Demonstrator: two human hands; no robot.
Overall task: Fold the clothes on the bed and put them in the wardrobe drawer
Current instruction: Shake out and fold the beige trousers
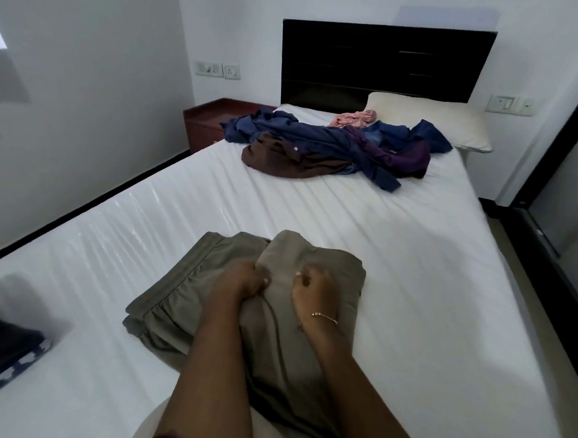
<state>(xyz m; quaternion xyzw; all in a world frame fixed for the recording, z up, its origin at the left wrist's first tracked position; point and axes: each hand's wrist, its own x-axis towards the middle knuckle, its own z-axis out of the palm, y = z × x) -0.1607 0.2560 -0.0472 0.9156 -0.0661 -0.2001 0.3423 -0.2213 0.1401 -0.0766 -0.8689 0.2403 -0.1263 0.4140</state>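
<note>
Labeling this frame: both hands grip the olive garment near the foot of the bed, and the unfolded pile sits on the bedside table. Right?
Not quite. The head view shows both the left hand and right hand gripping the olive garment, but the unfolded pile lies on the bed near the pillow, not on the bedside table.

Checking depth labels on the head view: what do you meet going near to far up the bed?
Olive-green half-folded garment, gripped by left hand and right hand → brown crumpled garment → pink crumpled cloth → cream pillow → black wooden headboard.
</note>
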